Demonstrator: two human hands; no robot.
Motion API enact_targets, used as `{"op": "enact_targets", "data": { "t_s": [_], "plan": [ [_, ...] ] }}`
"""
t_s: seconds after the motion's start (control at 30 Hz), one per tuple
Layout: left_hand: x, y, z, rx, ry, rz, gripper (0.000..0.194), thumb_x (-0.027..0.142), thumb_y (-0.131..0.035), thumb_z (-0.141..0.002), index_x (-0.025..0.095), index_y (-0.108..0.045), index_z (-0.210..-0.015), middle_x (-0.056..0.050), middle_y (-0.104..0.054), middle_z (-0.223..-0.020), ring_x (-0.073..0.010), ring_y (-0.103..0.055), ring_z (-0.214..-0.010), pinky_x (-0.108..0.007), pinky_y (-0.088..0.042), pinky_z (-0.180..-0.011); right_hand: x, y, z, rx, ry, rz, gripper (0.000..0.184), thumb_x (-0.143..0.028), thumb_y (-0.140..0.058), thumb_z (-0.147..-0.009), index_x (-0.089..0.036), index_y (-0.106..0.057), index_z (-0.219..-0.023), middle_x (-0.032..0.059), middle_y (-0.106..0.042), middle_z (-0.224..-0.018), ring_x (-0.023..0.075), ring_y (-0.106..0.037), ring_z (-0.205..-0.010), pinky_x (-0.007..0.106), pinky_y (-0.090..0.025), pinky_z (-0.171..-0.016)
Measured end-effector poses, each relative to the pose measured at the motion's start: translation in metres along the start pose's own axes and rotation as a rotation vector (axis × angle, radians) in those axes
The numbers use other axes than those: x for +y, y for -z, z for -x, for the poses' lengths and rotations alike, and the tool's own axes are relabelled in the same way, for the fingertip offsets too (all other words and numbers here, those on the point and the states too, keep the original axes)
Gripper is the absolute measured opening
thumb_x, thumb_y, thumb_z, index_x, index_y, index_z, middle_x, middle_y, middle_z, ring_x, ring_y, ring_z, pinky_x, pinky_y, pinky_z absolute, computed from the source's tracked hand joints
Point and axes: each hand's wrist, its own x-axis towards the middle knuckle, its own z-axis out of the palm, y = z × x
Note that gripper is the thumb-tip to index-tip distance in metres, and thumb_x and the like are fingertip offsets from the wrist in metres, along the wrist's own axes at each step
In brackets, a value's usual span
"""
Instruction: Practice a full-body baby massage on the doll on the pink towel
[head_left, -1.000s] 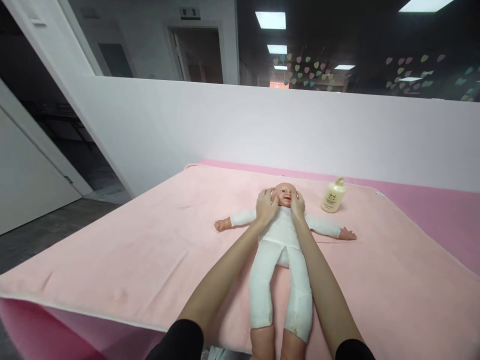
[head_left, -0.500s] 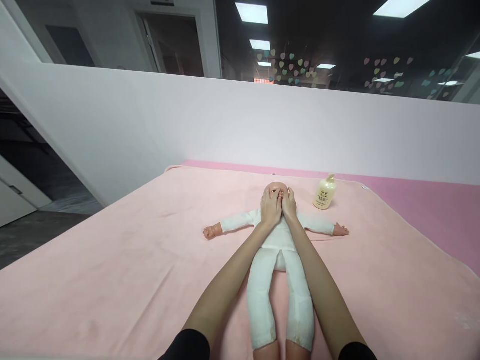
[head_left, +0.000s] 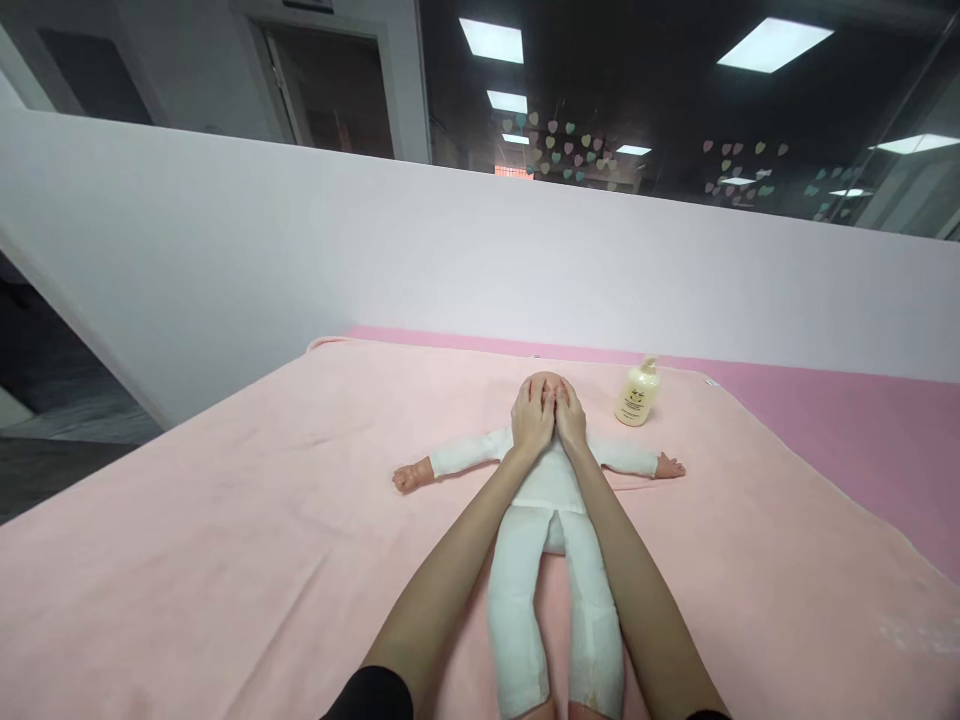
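Note:
A baby doll (head_left: 551,500) in a white suit lies on its back on a pink blanket (head_left: 262,520), arms spread wide, legs toward me. My left hand (head_left: 531,418) and my right hand (head_left: 570,416) lie side by side flat over the doll's face, hiding it; only the top of the head shows above my fingers. Neither hand grips anything. A cream lotion bottle (head_left: 637,393) stands upright just right of the doll's head.
A white partition wall (head_left: 450,260) runs behind the blanket, with dark glass above it. A brighter pink mat (head_left: 862,430) extends to the right of the blanket. Dark floor lies off the left edge.
My hands moved from the sides of the doll's head inward until they cover its face. The camera view has shifted, so the doll sits slightly further left in the frame.

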Motion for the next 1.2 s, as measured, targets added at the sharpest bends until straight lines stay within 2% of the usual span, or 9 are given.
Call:
{"op": "enact_targets", "data": {
  "t_s": [0.17,0.37,0.53,0.83,1.03,1.2],
  "plan": [
    [-0.007,-0.006,-0.018,-0.007,0.111,0.095,0.047,0.029,-0.032,-0.088,0.012,-0.043,-0.131,-0.012,-0.041,-0.138,-0.0199,-0.031,-0.132,-0.034,-0.024,-0.109,0.001,0.003,-0.007,0.05,-0.046,0.096,0.049,-0.045,-0.036,-0.085,-0.02,-0.051,-0.123,0.0102,-0.053,-0.121,0.0217,-0.048,-0.112,0.035,-0.034,-0.098],
    [-0.012,-0.008,-0.019,0.045,0.104,0.114,0.042,0.027,-0.034,-0.088,0.018,-0.051,-0.124,-0.009,-0.048,-0.133,-0.0207,-0.037,-0.129,-0.036,-0.028,-0.107,0.001,0.002,-0.01,0.022,-0.028,0.132,0.048,-0.041,-0.036,-0.085,-0.02,-0.049,-0.126,0.0106,-0.051,-0.119,0.0218,-0.045,-0.114,0.035,-0.03,-0.1],
    [-0.015,-0.007,-0.024,0.049,0.151,0.159,0.044,0.025,-0.043,-0.082,0.017,-0.052,-0.125,-0.011,-0.048,-0.13,-0.0216,-0.044,-0.122,-0.034,-0.03,-0.105,0.003,0.002,-0.012,0.03,-0.066,0.126,0.049,-0.044,-0.041,-0.083,-0.022,-0.05,-0.126,0.0099,-0.05,-0.118,0.0228,-0.045,-0.114,0.036,-0.029,-0.101],
    [-0.015,-0.008,-0.031,0.076,0.256,0.242,0.042,0.024,-0.053,-0.073,0.021,-0.06,-0.114,-0.008,-0.053,-0.12,-0.0215,-0.049,-0.114,-0.032,-0.035,-0.101,0.007,0.0,-0.019,0.102,-0.164,-0.072,0.044,-0.039,-0.056,-0.072,-0.021,-0.061,-0.112,0.0054,-0.058,-0.11,0.0184,-0.053,-0.101,0.029,-0.039,-0.092],
    [-0.011,-0.006,-0.023,0.124,0.217,0.17,0.038,0.024,-0.045,-0.079,0.022,-0.059,-0.114,-0.008,-0.054,-0.118,-0.0212,-0.048,-0.114,-0.034,-0.035,-0.1,0.011,-0.002,-0.021,0.106,-0.154,-0.251,0.041,-0.034,-0.062,-0.067,-0.016,-0.066,-0.103,0.0061,-0.062,-0.113,0.0187,-0.055,-0.105,0.029,-0.039,-0.094],
    [-0.012,-0.006,-0.023,0.133,0.203,0.15,0.039,0.018,-0.034,-0.083,0.022,-0.059,-0.112,-0.007,-0.055,-0.116,-0.0198,-0.048,-0.114,-0.034,-0.035,-0.1,0.017,-0.003,-0.024,0.164,-0.19,-0.365,0.03,-0.022,-0.053,-0.069,-0.015,-0.069,-0.094,0.0039,-0.066,-0.105,0.0173,-0.058,-0.103,0.029,-0.042,-0.093]
  ]
}}
